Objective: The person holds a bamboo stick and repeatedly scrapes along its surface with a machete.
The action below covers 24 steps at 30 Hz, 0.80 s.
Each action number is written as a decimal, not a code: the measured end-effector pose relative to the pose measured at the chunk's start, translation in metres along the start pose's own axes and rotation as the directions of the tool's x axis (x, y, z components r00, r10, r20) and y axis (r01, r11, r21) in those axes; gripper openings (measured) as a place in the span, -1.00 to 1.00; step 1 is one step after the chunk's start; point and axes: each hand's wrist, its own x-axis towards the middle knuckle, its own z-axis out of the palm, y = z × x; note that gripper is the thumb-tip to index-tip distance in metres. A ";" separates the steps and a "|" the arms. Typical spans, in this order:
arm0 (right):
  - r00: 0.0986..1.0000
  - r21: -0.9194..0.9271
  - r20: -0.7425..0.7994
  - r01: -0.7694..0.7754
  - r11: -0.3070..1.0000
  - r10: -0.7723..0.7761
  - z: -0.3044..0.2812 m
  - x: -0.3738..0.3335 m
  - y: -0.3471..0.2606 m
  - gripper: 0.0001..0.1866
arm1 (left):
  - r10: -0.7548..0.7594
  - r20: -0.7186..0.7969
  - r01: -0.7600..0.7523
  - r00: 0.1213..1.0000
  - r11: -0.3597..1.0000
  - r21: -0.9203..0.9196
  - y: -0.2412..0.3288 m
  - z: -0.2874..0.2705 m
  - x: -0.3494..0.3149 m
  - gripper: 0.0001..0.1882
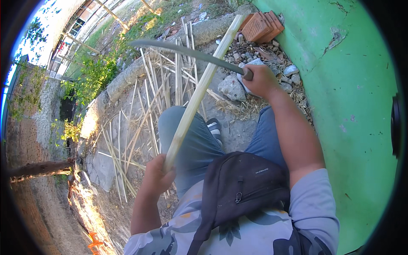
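Observation:
My left hand (158, 175) is wrapped round the lower end of a long, pale split bamboo strip (195, 100), which slants up and away to the right above my left knee. In my right hand (260, 80) is the handle of a machete (187, 52), its long dark blade pointing left. The blade crosses the upper part of the strip; whether it touches the strip I cannot tell. Many thin split bamboo sticks (146, 110) lie scattered on the ground beyond and to the left of my knees.
A green wall (348, 106) rises close on my right. Red hollow bricks (261, 27), a grey stone (232, 87) and rubble lie at its foot. A black bag (246, 182) rests on my lap. Left stand green plants (95, 70) along a low concrete edge, and a brick wall (25, 114).

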 end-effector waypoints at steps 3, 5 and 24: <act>0.999 0.010 -0.006 0.043 0.999 -0.043 0.001 0.001 0.002 -0.82 | -0.052 0.028 0.054 0.998 0.997 -0.057 -0.006 0.000 0.000 -0.85; 0.998 0.025 0.017 0.055 0.998 -0.055 0.005 -0.003 -0.014 -0.83 | -0.073 0.021 0.074 0.997 0.992 -0.102 -0.012 0.004 -0.004 -0.84; 0.975 -0.125 0.081 0.214 0.969 -0.205 -0.004 -0.003 -0.018 -0.80 | -0.122 0.096 0.137 0.988 0.976 -0.169 -0.003 0.002 -0.012 -0.81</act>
